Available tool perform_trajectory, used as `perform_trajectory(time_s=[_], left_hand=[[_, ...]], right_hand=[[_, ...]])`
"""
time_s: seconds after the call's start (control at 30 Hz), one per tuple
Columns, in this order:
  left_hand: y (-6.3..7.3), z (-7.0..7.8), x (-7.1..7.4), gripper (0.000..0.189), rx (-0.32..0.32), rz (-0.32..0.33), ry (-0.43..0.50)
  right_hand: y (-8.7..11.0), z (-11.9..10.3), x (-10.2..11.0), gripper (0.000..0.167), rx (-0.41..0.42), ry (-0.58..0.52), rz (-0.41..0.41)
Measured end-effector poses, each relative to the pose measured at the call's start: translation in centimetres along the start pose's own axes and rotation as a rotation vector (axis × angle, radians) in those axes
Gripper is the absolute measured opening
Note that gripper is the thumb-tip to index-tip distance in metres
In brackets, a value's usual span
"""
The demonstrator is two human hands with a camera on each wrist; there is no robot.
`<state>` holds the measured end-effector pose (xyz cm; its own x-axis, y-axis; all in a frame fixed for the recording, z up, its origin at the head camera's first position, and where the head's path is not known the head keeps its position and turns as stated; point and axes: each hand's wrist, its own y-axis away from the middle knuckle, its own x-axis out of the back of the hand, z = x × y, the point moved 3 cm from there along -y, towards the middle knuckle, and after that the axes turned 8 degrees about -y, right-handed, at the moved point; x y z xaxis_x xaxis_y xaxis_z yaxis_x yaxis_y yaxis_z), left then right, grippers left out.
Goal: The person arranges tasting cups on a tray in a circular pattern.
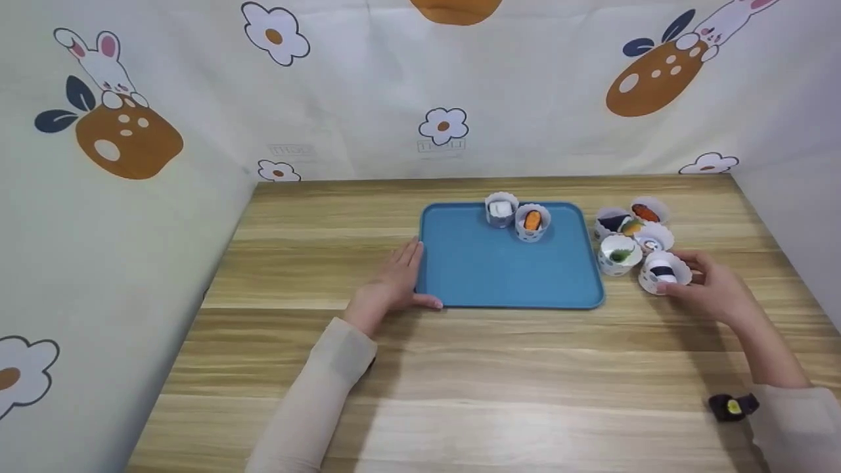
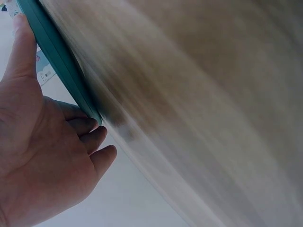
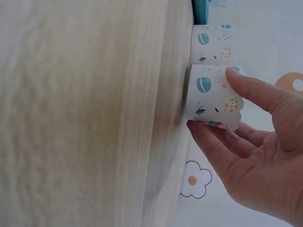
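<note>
My left hand point(image 1: 396, 279) lies against the left edge of a blue tray point(image 1: 506, 276), its thumb along the front corner. In the left wrist view the fingers point(image 2: 94, 137) touch the end of the tray rim. My right hand point(image 1: 716, 289) holds a white patterned paper cup point(image 1: 650, 282) between thumb and fingers; inside lies a white piece with a black band, like toy sushi. Seen from the right wrist, the thumb point(image 3: 251, 87) is on the cup's near side and the fingers curl beneath. Two similar cups stand at the tray's back, one with an orange-topped piece point(image 1: 533, 221), one with a white piece point(image 1: 500, 209).
Right of the tray, several more paper cups cluster together, among them one with a green piece point(image 1: 621, 256) and one with a red-orange piece point(image 1: 647, 212). A yellowish piece point(image 1: 632, 227) shows between them. Patterned fabric walls point(image 1: 355, 85) enclose the wooden table point(image 1: 512, 381).
</note>
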<state>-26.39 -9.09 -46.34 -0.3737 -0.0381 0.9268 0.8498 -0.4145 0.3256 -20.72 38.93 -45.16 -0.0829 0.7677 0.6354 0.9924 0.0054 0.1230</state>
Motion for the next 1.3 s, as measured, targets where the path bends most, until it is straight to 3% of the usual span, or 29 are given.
perform_trajectory(time_s=[0.4,0.63,1.3], left_hand=[[-0.1,-0.1,-0.1,0.124,0.007,-0.01,-0.016],[-0.4,-0.2,-0.2,0.122,-0.01,-0.011,-0.024],[-0.4,-0.2,-0.3,0.124,0.011,-0.016,-0.015]], right_hand=[[0.4,-0.5,0.2,0.072,0.028,0.022,0.015],[0.7,-1.1,0.3,0.071,0.055,-0.03,0.014],[1.4,-1.5,0.7,0.076,0.008,-0.027,-0.019]])
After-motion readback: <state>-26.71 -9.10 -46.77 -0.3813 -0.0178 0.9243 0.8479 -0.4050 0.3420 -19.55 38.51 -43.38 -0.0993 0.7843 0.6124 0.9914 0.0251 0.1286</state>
